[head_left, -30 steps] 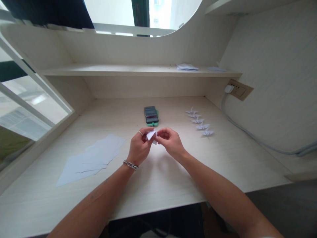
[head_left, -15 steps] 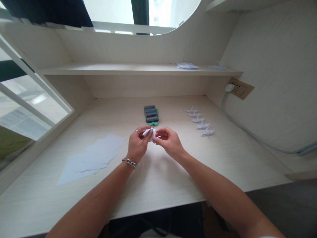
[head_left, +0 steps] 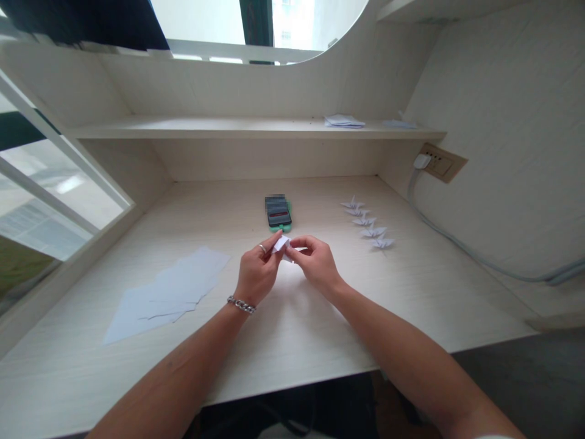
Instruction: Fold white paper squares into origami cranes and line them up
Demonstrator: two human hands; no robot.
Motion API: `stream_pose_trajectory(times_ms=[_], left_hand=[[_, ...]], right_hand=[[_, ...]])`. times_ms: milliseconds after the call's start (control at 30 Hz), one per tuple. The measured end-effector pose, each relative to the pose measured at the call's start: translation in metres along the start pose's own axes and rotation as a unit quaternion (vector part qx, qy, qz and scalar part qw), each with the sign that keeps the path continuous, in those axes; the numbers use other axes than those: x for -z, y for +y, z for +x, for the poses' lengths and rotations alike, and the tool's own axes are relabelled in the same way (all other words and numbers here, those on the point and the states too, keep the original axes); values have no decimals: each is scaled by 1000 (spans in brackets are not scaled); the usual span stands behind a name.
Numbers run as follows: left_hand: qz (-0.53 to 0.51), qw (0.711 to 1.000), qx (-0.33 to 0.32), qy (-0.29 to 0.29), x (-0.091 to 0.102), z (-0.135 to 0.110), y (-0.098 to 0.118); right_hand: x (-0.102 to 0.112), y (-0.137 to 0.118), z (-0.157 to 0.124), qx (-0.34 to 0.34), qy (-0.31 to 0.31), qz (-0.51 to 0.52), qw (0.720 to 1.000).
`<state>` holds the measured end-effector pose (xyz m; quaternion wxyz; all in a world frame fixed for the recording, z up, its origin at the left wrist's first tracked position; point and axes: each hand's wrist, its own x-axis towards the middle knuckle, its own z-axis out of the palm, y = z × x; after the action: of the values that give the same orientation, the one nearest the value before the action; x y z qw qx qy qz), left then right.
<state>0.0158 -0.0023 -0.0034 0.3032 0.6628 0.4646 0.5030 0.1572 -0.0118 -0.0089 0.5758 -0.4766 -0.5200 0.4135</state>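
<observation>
Between my two hands, above the middle of the desk, is a small folded white paper [head_left: 281,244]. My left hand [head_left: 259,268], with a ring and a chain bracelet, pinches it from the left. From the right, the thumb and fingers of my right hand [head_left: 314,261] are closed on its other side. Parts of the paper are hidden behind my fingers. Just beyond my hands lies a phone [head_left: 278,213] in a green case. Several folded paper cranes [head_left: 373,232] stand in a slanting row to the right of it.
Loose white paper sheets [head_left: 183,280] lie overlapping on the left of the desk [head_left: 292,341]. A shelf [head_left: 219,126] at the back bears folded paper [head_left: 343,121]. On the right wall, a grey cable [head_left: 457,244] runs from a plug in a socket [head_left: 443,163].
The folded paper has turned in my hands and shows a different face. My left hand has shifted slightly to the right, its fingers changing their hold.
</observation>
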Motion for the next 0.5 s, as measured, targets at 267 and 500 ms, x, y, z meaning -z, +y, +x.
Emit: stream_pose_trajectory(times_ms=[267,500], left_hand=[[35,999,-24,-19,-1,-2,-2],[43,998,-39,-27,-1,-1,-3]], right_hand=[[3,1,1,3,5,-62,998],[4,0,1,23,-9,-99,995]])
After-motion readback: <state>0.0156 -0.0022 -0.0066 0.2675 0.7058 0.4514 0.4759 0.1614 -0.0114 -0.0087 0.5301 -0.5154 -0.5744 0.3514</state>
